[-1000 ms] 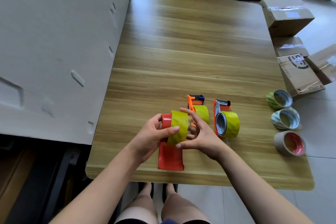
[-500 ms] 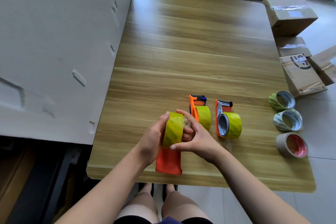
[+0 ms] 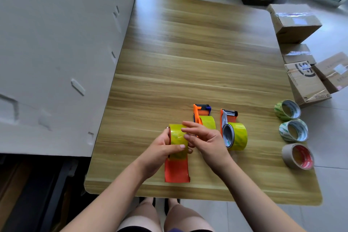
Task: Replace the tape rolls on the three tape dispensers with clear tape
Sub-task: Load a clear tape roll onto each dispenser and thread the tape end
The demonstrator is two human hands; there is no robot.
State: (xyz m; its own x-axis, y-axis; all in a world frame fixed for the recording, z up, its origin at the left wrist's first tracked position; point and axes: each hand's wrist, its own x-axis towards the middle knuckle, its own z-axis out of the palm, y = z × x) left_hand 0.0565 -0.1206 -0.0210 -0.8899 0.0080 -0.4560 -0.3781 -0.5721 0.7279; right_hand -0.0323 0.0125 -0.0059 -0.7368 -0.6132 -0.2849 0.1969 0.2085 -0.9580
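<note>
Wood table (image 3: 197, 52), white panel (image 3: 56, 43) left, boxes (image 3: 295, 22) (tile floor (image 3: 329, 137)).

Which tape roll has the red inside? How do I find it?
Look at the right edge of the wooden table, where three loose rolls stand in a line. The brown roll is nearest the person. Its two neighbours are greenish with white insides; only it is red inside.

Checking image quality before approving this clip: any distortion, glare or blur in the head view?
Head view: wide-angle bowing curves the wooden table edges; daylight sheen on the far tabletop; the yellow-green tape roll gripped by the left hand is sharp, the right hand shows only slight softness.
</note>
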